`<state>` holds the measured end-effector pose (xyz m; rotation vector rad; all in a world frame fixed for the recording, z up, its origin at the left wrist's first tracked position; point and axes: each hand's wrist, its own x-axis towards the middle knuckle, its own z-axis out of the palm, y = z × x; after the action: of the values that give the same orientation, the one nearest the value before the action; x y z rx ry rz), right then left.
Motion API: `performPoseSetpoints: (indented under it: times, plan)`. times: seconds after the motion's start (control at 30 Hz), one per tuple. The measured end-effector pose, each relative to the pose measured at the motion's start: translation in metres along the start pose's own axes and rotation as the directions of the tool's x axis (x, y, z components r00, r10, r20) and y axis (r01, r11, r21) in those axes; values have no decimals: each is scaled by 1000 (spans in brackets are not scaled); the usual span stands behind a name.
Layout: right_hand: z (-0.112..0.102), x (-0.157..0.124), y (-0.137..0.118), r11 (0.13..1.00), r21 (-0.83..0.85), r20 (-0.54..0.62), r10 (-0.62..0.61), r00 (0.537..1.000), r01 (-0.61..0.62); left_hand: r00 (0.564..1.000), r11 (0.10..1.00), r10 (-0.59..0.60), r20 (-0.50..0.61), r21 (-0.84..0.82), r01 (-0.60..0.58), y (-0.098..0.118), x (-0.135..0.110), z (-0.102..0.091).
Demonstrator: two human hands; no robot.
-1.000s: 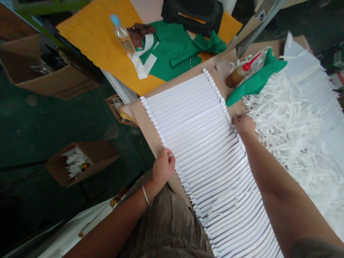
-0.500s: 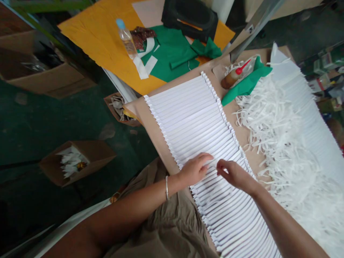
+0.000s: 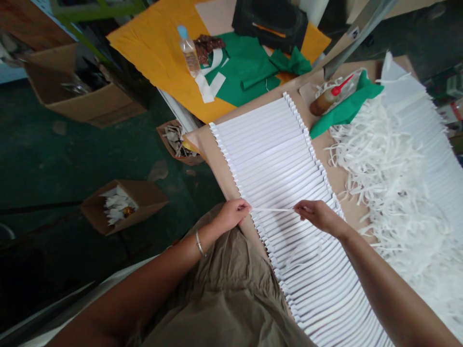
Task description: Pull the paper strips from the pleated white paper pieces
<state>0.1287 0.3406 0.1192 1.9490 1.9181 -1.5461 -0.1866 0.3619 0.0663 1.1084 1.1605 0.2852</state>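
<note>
Strip [image 3: 273,210], white and narrow, ran straight between the two hands, above a long row of overlapping white sheets [image 3: 264,149]. Left hand [image 3: 231,213]: fingers closed, pinching the strip at the row's left edge; a silvery bangle [image 3: 200,243] circled the wrist. Right hand [image 3: 314,213]: thumb and fingertips pinched on the strip's other side, above the row's middle. The sheets showed small raised tabs along both long edges and lay on brown paper [image 3: 211,149].

Right of the row lay a tangled heap of white strips [image 3: 390,159], a second row of sheets [image 3: 408,91] past it. Near the heap's far end: green cloth [image 3: 343,113] and, just beside it, a tilted squeeze bottle [image 3: 323,102], red-nozzled, with brown contents.

Beyond, a yellow-orange sheet [image 3: 152,43] bore green fabric [image 3: 248,55], a clear bottle with light blue cap [image 3: 190,57], and a black item [image 3: 271,24] of indeterminable kind. At left were three cardboard cartons, one holding white scraps [image 3: 115,205].
</note>
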Motion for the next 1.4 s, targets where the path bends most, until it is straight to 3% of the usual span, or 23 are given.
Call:
performPoseSetpoints:
  times: [0.13, 0.33, 0.5, 0.73, 0.87, 1.13, 1.4]
  plan:
    - [-11, 22, 23, 998, -2, -77, 68, 995, -68, 995, 1000, -30, -100, -9, 30, -13, 3, -10]
    - [-34, 51, 59, 979, 155, -205, 163, 965, -132, 975, 994, -32, -219, 91, 53, -14, 22, -11]
    - [-58, 71, 69, 968, 194, -296, 211, 932, -157, 926, 978, -60, -372, 165, 130, -10, 41, -3]
    - [-88, 100, 75, 967, 114, -383, 256, 888, -229, 895, 979, -114, -431, 107, 176, -15, 61, 10]
    - [-95, 111, 69, 969, 140, -415, 245, 876, -205, 852, 953, -33, -522, 240, 184, -18, 67, 12]
    - [-98, 123, 56, 972, 128, -494, 236, 837, -199, 837, 925, -32, -546, 302, 232, -16, 69, 16]
    - [-97, 143, 86, 983, 81, -492, 183, 851, -165, 836, 916, -15, -549, 328, 232, -16, 71, 16]
